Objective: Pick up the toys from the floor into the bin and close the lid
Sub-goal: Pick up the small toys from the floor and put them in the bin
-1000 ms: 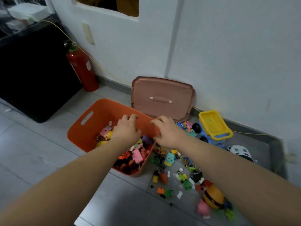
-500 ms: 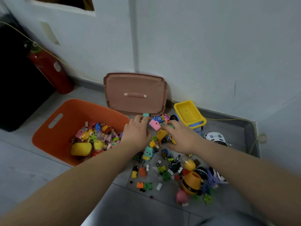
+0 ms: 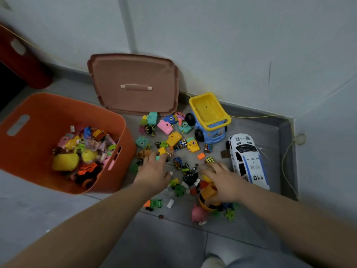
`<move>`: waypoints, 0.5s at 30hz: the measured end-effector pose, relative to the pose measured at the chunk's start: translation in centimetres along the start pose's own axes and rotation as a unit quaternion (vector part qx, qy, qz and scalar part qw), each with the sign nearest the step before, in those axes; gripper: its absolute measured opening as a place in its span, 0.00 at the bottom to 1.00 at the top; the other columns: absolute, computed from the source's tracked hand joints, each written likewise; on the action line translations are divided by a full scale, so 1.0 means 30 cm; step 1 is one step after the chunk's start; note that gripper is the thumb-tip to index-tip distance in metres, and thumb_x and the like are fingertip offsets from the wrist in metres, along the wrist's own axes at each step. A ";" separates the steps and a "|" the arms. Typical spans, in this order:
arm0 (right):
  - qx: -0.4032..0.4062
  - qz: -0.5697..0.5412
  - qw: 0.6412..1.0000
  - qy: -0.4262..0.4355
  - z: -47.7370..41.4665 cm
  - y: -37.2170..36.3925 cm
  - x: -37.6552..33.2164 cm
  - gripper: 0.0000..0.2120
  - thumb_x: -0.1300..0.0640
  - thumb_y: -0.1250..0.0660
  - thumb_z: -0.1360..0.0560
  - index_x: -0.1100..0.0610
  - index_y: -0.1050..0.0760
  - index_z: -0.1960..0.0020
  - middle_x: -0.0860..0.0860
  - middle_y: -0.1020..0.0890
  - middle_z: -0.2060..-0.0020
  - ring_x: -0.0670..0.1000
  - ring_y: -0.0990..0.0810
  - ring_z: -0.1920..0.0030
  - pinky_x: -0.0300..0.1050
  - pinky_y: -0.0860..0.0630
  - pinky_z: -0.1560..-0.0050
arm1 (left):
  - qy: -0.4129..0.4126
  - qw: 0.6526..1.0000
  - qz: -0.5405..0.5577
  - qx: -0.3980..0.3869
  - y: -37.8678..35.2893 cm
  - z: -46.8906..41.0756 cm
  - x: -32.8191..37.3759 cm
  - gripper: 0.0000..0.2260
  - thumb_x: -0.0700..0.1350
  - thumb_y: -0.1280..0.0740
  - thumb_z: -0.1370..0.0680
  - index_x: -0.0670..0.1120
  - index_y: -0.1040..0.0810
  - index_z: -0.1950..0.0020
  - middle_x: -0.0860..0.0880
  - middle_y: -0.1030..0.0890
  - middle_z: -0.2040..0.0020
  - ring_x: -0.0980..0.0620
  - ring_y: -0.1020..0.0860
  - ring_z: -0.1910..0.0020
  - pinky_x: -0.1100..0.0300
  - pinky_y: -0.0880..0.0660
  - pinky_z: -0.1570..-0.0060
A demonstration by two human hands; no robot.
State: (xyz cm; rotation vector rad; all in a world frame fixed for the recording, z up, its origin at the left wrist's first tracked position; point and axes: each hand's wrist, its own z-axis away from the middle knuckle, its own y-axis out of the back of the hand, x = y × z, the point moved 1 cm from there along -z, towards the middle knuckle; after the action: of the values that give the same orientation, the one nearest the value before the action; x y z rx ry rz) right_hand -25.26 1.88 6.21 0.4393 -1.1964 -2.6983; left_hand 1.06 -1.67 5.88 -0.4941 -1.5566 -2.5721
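Note:
The orange bin (image 3: 48, 107) stands open at the left, partly filled with small toys. Its brown lid (image 3: 133, 84) leans against the wall behind. Several small toys, cubes and bricks lie scattered on the floor (image 3: 173, 144) right of the bin. My left hand (image 3: 152, 171) reaches palm-down over that pile, fingers spread near a yellow piece. Just right of it, my right hand (image 3: 222, 178) lies palm-down over the toys, fingertips near a small puzzle cube (image 3: 209, 160). What is under either palm is hidden.
A blue and yellow dump truck (image 3: 209, 117) sits by the wall. A white police car (image 3: 247, 159) lies to the right, near a raised grey curb. A pink pig toy (image 3: 198, 214) and a yellow-black round toy (image 3: 207, 198) lie near my right wrist. A red extinguisher (image 3: 21, 60) stands far left.
The view swung right, away from the bin. Both hands left the bin's rim and now hover lower over the floor toys, spread further apart.

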 end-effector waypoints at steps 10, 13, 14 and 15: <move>0.057 -0.036 0.998 -0.003 -0.117 -0.138 0.013 0.48 0.36 0.23 0.35 0.42 0.44 0.23 0.46 0.64 0.22 0.65 0.51 0.22 0.65 0.28 0.34 | 0.015 0.999 0.023 -0.035 -0.253 0.026 -0.014 0.33 0.62 0.34 0.25 0.59 0.45 0.24 0.46 0.53 0.21 0.39 0.52 0.21 0.35 0.36 0.31; 0.125 -0.092 0.988 0.013 -0.138 -0.143 0.029 0.46 0.36 0.24 0.34 0.41 0.44 0.24 0.49 0.56 0.21 0.64 0.44 0.24 0.65 0.32 0.30 | 0.024 0.998 -0.036 -0.051 -0.322 0.035 0.007 0.43 0.73 0.38 0.30 0.62 0.55 0.22 0.50 0.62 0.20 0.40 0.61 0.20 0.25 0.48 0.31; 0.142 -0.106 0.984 0.025 -0.136 -0.143 0.033 0.46 0.36 0.24 0.33 0.42 0.44 0.24 0.50 0.53 0.21 0.63 0.43 0.24 0.65 0.32 0.30 | 0.023 0.997 -0.052 -0.046 -0.334 0.041 0.014 0.46 0.76 0.40 0.31 0.62 0.58 0.22 0.50 0.64 0.20 0.40 0.63 0.21 0.25 0.50 0.31; 0.155 -0.118 0.980 0.031 -0.129 -0.153 0.040 0.46 0.36 0.24 0.33 0.42 0.44 0.23 0.50 0.52 0.21 0.63 0.43 0.24 0.65 0.32 0.30 | 0.018 0.997 -0.068 -0.043 -0.351 0.049 0.025 0.48 0.78 0.41 0.33 0.62 0.61 0.22 0.48 0.65 0.20 0.41 0.65 0.21 0.25 0.51 0.30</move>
State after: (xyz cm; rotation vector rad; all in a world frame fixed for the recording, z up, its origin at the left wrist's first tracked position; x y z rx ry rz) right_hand -25.24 1.93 0.10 0.7457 -1.6490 -2.6630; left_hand -1.91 4.67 -2.16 -0.3593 -1.5249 -2.7417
